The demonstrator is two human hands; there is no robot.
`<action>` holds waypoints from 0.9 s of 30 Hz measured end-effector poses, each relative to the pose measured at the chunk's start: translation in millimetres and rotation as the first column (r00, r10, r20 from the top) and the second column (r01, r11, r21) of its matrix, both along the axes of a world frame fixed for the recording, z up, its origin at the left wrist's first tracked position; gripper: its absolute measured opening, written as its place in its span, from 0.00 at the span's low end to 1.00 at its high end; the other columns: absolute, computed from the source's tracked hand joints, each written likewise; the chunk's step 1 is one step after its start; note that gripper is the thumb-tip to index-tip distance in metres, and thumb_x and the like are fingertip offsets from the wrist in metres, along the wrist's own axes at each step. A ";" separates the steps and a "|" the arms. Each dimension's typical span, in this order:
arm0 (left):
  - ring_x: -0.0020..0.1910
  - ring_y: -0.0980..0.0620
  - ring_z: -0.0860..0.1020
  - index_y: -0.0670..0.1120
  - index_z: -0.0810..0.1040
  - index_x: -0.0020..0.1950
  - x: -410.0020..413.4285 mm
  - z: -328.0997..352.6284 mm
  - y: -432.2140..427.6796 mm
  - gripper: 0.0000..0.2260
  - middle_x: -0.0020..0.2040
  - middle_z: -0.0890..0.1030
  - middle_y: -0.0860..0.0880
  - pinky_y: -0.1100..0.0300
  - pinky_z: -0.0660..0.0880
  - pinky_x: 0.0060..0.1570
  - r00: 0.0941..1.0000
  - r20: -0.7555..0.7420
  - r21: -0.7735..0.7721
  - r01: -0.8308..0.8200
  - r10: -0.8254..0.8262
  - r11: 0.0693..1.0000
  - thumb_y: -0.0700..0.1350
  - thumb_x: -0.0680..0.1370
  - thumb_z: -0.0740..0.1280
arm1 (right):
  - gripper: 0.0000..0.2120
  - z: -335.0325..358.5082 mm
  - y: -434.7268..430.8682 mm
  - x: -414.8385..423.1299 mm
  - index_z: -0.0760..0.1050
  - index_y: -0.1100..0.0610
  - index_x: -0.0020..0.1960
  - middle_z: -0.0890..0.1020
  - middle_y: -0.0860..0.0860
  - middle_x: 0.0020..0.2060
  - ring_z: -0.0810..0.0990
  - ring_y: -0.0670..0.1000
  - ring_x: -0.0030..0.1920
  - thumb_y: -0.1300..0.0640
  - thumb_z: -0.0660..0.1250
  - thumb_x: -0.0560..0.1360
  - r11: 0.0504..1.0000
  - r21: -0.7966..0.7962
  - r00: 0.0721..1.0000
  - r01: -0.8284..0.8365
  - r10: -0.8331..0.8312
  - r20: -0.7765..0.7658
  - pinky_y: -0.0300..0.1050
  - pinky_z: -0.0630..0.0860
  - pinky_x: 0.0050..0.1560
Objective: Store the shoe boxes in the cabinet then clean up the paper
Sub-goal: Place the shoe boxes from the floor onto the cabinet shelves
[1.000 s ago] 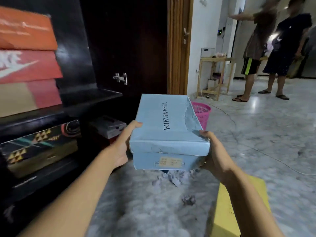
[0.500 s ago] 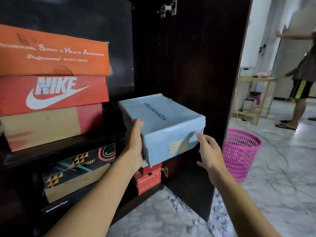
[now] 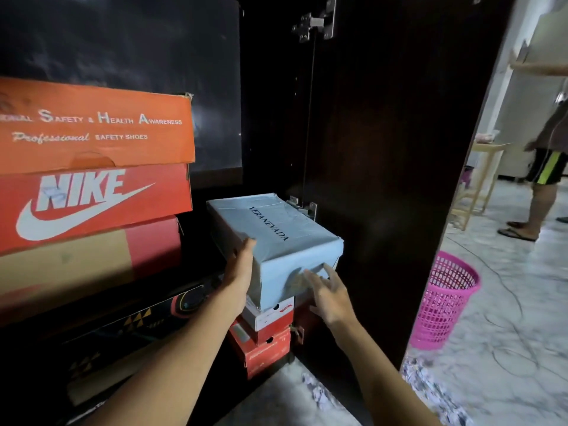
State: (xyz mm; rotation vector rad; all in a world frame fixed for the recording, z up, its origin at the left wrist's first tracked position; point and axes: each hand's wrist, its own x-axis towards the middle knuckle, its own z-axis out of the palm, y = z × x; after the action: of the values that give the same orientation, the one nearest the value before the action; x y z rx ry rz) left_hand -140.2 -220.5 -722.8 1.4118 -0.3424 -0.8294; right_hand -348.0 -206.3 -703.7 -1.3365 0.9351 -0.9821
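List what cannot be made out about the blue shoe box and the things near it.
Head view only:
- Front label of the blue box: blurred and partly covered by the right hand.
- Whether the blue box rests on the white box: the joint is hidden by the blue box and the left hand.
- Orange box print: cut off by the left edge.
- Paper scraps: partly hidden by the cabinet door.

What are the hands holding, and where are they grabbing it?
The blue box. The left hand presses flat on its left side; the right hand, fingers spread, is at its front end, too blurred to tell if touching.
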 end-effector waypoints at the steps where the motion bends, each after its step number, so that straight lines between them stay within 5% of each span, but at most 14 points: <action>1: 0.68 0.41 0.72 0.55 0.72 0.69 -6.0 10.1 8.1 0.49 0.69 0.75 0.48 0.40 0.65 0.68 0.999 0.030 -0.006 0.011 -0.011 1.000 0.77 0.53 0.66 | 0.19 -0.6 -1.7 5.2 0.69 0.47 0.58 0.82 0.48 0.50 0.83 0.46 0.46 0.42 0.72 0.73 1.000 -0.013 1.000 -0.007 0.007 -0.024 0.44 0.79 0.44; 3: 0.65 0.44 0.73 0.49 0.72 0.70 -24.1 40.0 29.0 0.39 0.67 0.75 0.48 0.47 0.67 0.68 0.996 0.077 -0.045 0.041 -0.038 0.998 0.68 0.64 0.69 | 0.25 -8.3 -14.8 13.9 0.75 0.50 0.58 0.85 0.53 0.53 0.85 0.53 0.51 0.38 0.75 0.67 0.999 -0.045 0.999 -0.022 0.021 -0.034 0.55 0.81 0.52; 6: 0.49 0.49 0.76 0.44 0.72 0.68 -17.4 46.3 17.4 0.23 0.57 0.76 0.46 0.58 0.72 0.48 0.996 0.069 -0.104 0.058 -0.051 0.993 0.53 0.77 0.69 | 0.12 -3.7 -28.4 26.2 0.75 0.50 0.54 0.85 0.54 0.50 0.85 0.53 0.49 0.51 0.73 0.74 0.996 -0.085 0.999 -0.010 0.007 -0.034 0.56 0.81 0.55; 8: 0.49 0.49 0.76 0.44 0.73 0.66 -8.0 53.0 8.8 0.20 0.58 0.77 0.45 0.57 0.72 0.48 0.996 0.077 -0.107 0.048 -0.040 0.993 0.52 0.78 0.68 | 0.11 -1.3 -38.2 37.8 0.73 0.49 0.52 0.83 0.54 0.50 0.84 0.51 0.49 0.54 0.73 0.74 0.994 -0.107 0.999 -0.015 0.012 -0.029 0.54 0.81 0.57; 12: 0.57 0.47 0.74 0.45 0.71 0.70 23.6 65.0 -12.9 0.21 0.60 0.76 0.46 0.54 0.72 0.49 0.997 0.072 -0.098 -0.025 0.033 0.995 0.54 0.80 0.64 | 0.36 2.5 -61.7 71.1 0.65 0.45 0.71 0.69 0.54 0.65 0.78 0.52 0.59 0.40 0.75 0.68 0.982 -0.174 0.986 -0.067 0.039 -0.162 0.52 0.75 0.65; 16: 0.66 0.46 0.74 0.51 0.70 0.72 53.4 63.3 -28.8 0.28 0.69 0.75 0.47 0.49 0.71 0.64 0.992 0.124 -0.150 -0.019 0.038 0.988 0.60 0.75 0.67 | 0.42 2.1 -73.5 100.8 0.54 0.51 0.79 0.60 0.52 0.69 0.74 0.51 0.62 0.43 0.72 0.74 0.977 -0.179 0.974 -0.115 0.076 -0.215 0.50 0.71 0.69; 18: 0.65 0.48 0.75 0.54 0.70 0.71 59.6 55.3 -30.7 0.33 0.68 0.76 0.50 0.47 0.68 0.69 0.985 0.166 -0.206 -0.005 0.040 0.979 0.61 0.66 0.69 | 0.42 -0.1 -77.7 111.0 0.52 0.52 0.80 0.60 0.52 0.70 0.74 0.50 0.61 0.43 0.71 0.75 0.969 -0.208 0.968 -0.134 0.084 -0.235 0.42 0.69 0.68; 21: 0.62 0.49 0.77 0.55 0.69 0.71 48.8 44.8 -25.8 0.26 0.64 0.78 0.50 0.51 0.70 0.66 0.950 0.307 -0.271 0.024 0.063 0.962 0.52 0.73 0.68 | 0.41 0.0 -82.8 121.2 0.54 0.52 0.80 0.61 0.50 0.70 0.74 0.49 0.64 0.42 0.70 0.75 0.963 -0.218 0.960 -0.157 0.097 -0.264 0.37 0.66 0.63; 24: 0.64 0.51 0.76 0.54 0.62 0.77 52.0 35.4 -27.3 0.26 0.68 0.76 0.50 0.53 0.69 0.67 0.909 0.412 -0.279 0.057 0.066 0.959 0.49 0.80 0.66 | 0.34 -3.2 -89.8 131.5 0.66 0.48 0.71 0.71 0.50 0.68 0.75 0.50 0.65 0.38 0.71 0.71 0.939 -0.252 0.946 -0.233 0.159 -0.282 0.50 0.69 0.71; 27: 0.71 0.49 0.70 0.58 0.54 0.79 57.2 36.7 -27.3 0.34 0.74 0.70 0.51 0.48 0.64 0.72 0.876 0.482 -0.182 0.090 0.009 0.979 0.61 0.77 0.65 | 0.25 -5.7 -100.6 126.7 0.71 0.47 0.64 0.81 0.48 0.59 0.78 0.50 0.63 0.40 0.71 0.70 0.930 -0.219 0.931 -0.295 0.227 -0.287 0.54 0.72 0.68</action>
State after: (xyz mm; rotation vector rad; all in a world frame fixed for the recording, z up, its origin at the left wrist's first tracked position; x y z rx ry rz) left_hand -83.0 -247.8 -686.1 1.4122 -0.8190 -0.4474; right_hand -221.3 -306.9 -709.4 -1.7947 0.8077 -0.7504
